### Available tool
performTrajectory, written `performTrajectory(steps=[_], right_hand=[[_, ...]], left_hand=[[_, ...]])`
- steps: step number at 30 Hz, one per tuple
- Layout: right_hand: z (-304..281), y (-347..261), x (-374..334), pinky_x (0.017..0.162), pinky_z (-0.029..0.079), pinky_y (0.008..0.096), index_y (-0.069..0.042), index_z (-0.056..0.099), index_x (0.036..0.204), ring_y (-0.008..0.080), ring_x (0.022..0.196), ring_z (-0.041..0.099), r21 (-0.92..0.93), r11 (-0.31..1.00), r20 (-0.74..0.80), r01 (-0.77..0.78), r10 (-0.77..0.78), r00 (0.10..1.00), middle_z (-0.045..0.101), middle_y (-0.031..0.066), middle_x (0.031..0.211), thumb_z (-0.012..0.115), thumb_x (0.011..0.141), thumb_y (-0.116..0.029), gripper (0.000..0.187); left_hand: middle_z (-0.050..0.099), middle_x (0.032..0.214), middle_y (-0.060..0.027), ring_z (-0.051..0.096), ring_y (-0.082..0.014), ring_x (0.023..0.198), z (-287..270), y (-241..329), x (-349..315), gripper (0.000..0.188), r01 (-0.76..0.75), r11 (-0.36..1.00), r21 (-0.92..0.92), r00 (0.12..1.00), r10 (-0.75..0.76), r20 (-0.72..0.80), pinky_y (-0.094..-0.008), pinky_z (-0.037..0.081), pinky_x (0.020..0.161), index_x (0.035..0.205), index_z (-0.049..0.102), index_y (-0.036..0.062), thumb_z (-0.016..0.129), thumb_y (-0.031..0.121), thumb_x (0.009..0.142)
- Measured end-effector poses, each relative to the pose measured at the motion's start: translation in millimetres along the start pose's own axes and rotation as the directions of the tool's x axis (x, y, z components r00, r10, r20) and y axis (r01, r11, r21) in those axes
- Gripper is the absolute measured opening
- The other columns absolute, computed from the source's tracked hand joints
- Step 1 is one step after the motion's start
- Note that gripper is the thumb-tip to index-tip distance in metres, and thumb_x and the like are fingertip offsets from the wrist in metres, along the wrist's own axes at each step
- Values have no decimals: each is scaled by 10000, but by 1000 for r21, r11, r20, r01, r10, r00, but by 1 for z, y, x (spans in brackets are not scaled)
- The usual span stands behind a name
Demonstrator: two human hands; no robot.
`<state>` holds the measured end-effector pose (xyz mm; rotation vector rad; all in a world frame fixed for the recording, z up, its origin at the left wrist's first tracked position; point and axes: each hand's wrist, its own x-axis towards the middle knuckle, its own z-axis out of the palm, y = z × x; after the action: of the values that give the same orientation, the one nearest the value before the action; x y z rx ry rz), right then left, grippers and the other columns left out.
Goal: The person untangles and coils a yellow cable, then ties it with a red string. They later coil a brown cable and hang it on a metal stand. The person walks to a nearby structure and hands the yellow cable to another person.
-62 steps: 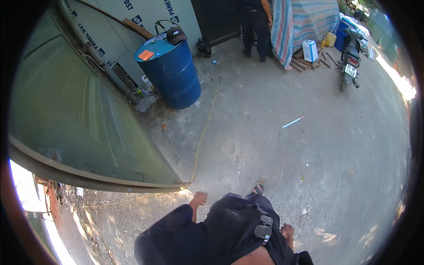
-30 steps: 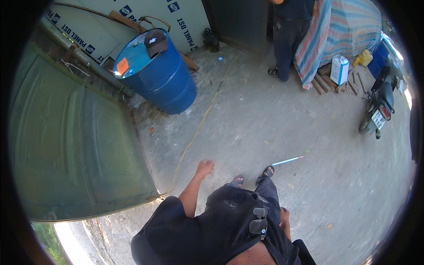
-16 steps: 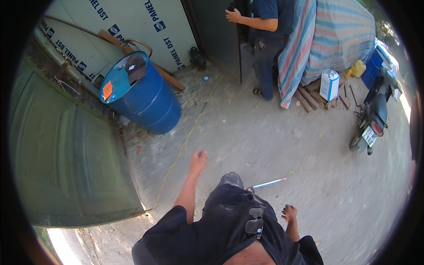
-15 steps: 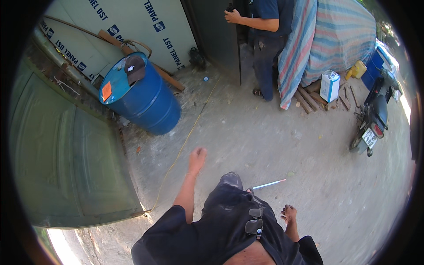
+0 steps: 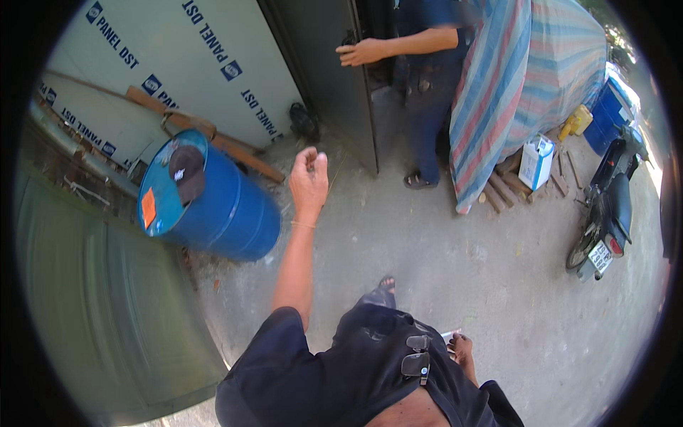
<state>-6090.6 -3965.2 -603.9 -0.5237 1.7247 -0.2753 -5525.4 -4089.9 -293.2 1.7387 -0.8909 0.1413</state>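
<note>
My left hand [image 5: 309, 183] is raised ahead of me with its fingers curled in, and no object shows in it. A thin band circles that wrist. It is nearest to the blue drum [image 5: 238, 210], on whose top lie a dark cap [image 5: 188, 174] and an orange piece [image 5: 148, 207]. My right hand [image 5: 462, 348] hangs low beside my dark trousers, fingers loosely bent and apart. The end of a thin whitish stick [image 5: 448, 334] shows just beyond it, seemingly on the floor. A pair of glasses [image 5: 415, 364] hangs on my dark shirt.
Ahead, another person's hand [image 5: 364, 52] grips the edge of a dark door [image 5: 327, 78]. A striped tarpaulin [image 5: 491, 107] covers a pile beside wood pieces [image 5: 501, 191] and a white-blue box [image 5: 536, 162]. A motorbike [image 5: 610, 203] stands right; a green door panel [image 5: 107, 285] is left.
I have moved forward; the floor things sit lower in view. My left hand has swung up and ahead. The other person's arm reaches further out along the door. The stick is now mostly hidden.
</note>
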Motion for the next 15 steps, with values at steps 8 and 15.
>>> performTrajectory(steps=[8,15], right_hand=[[58,-123,22,657,555,407,-7,596,1246,250,846,678,-9,992,0,124,-124,992,675,144,1057,594,926,-287,425],[45,-93,101,649,484,364,36,702,920,184,721,605,-177,970,-90,166,-184,979,670,69,774,601,862,-189,254]], left_hand=[[727,1021,-178,702,-305,976,118,29,235,479,-118,991,63,991,121,-50,-384,529,868,1106,685,-4,657,427,900],[684,1128,-257,651,-402,1093,253,33,357,711,-80,887,454,995,48,82,-459,516,935,1174,645,-26,680,585,810]])
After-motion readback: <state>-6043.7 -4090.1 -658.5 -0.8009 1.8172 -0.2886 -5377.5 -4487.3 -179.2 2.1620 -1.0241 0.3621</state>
